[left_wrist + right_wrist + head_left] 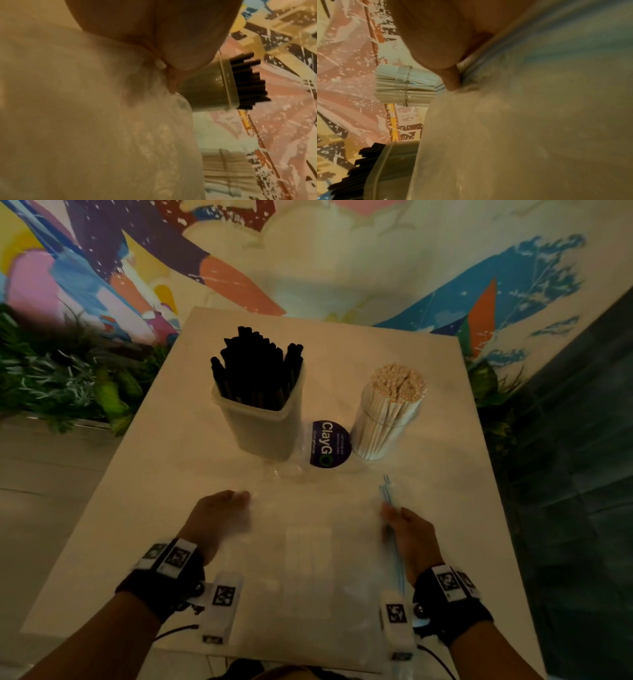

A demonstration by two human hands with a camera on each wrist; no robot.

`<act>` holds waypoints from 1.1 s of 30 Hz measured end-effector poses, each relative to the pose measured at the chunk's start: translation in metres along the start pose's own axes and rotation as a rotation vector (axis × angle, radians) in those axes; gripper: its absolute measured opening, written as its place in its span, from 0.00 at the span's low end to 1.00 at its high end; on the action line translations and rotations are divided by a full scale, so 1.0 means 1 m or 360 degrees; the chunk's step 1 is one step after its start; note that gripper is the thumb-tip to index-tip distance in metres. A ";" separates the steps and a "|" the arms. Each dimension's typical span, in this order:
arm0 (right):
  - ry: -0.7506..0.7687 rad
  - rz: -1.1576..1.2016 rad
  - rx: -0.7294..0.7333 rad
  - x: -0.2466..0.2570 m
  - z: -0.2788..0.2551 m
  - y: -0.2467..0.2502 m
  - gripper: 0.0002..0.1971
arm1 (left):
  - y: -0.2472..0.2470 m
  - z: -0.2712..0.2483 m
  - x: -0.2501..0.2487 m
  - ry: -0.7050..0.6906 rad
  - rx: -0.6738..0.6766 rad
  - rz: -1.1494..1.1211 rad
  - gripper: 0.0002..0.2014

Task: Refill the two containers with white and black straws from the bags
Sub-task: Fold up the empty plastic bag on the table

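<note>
Straws: black (255, 368) and white (394, 402) stood full in tabletop (445, 440) containers | my left hand (219, 518) pinched clear bag (308, 559) | my right hand (407, 532) gripped its zip edge, flattening it.

In the head view we see the table (445, 440) filling the middle of the frame. On it, at upper centre, a tub (260, 426) of straws stands left of a jar (383, 436) of straws, a bag (329, 445) lying between them. Plants (68, 378) sit at left.
</note>
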State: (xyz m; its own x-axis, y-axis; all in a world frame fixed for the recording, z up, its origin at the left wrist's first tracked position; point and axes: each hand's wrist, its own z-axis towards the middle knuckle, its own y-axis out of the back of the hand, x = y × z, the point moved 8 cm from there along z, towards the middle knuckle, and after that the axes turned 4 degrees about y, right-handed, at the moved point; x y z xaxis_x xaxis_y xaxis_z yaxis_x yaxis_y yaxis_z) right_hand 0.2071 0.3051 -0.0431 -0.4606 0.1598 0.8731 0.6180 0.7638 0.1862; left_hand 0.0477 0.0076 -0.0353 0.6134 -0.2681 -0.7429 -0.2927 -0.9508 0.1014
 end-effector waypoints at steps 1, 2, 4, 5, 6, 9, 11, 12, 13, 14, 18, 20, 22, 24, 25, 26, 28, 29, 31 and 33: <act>0.0042 -0.0057 -0.0053 0.001 0.003 0.005 0.20 | -0.001 -0.002 -0.003 -0.0067 -0.0116 0.0067 0.07; 0.0063 -0.0090 -0.0069 0.000 0.006 0.009 0.21 | 0.000 -0.003 -0.005 -0.0104 -0.0220 0.0047 0.08; 0.0085 -0.0131 -0.0056 -0.005 0.010 0.015 0.21 | 0.003 -0.002 -0.008 -0.0147 -0.0345 -0.0062 0.07; 0.0109 -0.0189 -0.0047 -0.008 0.011 0.017 0.20 | 0.005 -0.002 -0.008 -0.0186 -0.0394 -0.0061 0.06; 0.0148 -0.0281 -0.0040 -0.009 0.011 0.018 0.20 | 0.007 -0.002 -0.009 -0.0250 -0.0459 0.0048 0.06; 0.0295 -0.0608 -0.0048 -0.008 0.007 0.018 0.20 | 0.001 -0.013 -0.023 -0.0620 -0.0630 0.0870 0.10; 0.0308 -0.0664 -0.0122 -0.007 0.005 0.020 0.18 | 0.000 -0.013 -0.025 -0.0663 -0.0673 0.0915 0.14; 0.0316 -0.0680 -0.0165 -0.007 0.004 0.022 0.18 | 0.007 -0.006 -0.019 -0.0485 -0.0653 0.0778 0.19; 0.0328 -0.0667 -0.0220 -0.006 0.004 0.024 0.19 | 0.010 0.002 -0.008 -0.0223 -0.0533 0.0596 0.27; 0.0332 -0.0625 -0.0272 -0.005 0.004 0.027 0.19 | 0.007 0.009 0.005 0.0033 -0.0294 0.0402 0.34; 0.0306 -0.0407 -0.0393 0.003 0.001 0.036 0.22 | -0.018 -0.007 0.025 0.0351 0.0481 0.0226 0.32; 0.0044 -0.0133 -0.0237 -0.011 0.000 0.032 0.21 | -0.015 -0.007 0.023 0.0190 0.0378 0.0094 0.23; -0.0240 0.0133 0.0121 -0.031 -0.012 0.013 0.19 | -0.017 -0.010 0.023 0.0164 0.0380 -0.0186 0.12; -0.0230 0.0039 0.0259 -0.035 -0.021 0.006 0.15 | -0.012 -0.002 0.032 0.0149 0.0293 -0.0178 0.11; -0.0160 -0.0051 0.0189 -0.033 -0.021 0.009 0.16 | -0.006 0.003 0.033 0.0081 0.0191 0.0054 0.11; -0.0075 -0.0151 0.0086 -0.029 -0.020 0.012 0.16 | 0.000 0.005 0.031 -0.0027 0.0066 0.0428 0.10; 0.0127 -0.0460 -0.0109 -0.016 -0.017 0.017 0.15 | 0.002 0.004 0.025 -0.0235 -0.0095 0.1016 0.19; 0.0213 -0.0635 -0.0178 -0.010 -0.018 0.017 0.13 | 0.003 0.001 0.019 -0.0289 -0.0147 0.1043 0.22; 0.0291 -0.0771 -0.0297 -0.003 -0.022 0.017 0.11 | 0.009 0.000 0.013 -0.0278 -0.0174 0.0941 0.24; 0.0321 -0.0783 -0.0402 0.001 -0.028 0.019 0.11 | 0.009 0.003 0.024 -0.0065 0.0097 0.0856 0.26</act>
State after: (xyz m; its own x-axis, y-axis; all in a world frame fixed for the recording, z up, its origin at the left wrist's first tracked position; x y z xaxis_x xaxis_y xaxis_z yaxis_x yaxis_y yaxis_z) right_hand 0.2360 0.3027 -0.0261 -0.6167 -0.3168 0.7207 0.5064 0.5413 0.6713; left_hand 0.0571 -0.0070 -0.0544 0.3366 -0.7071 -0.6219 -0.6002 -0.6700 0.4369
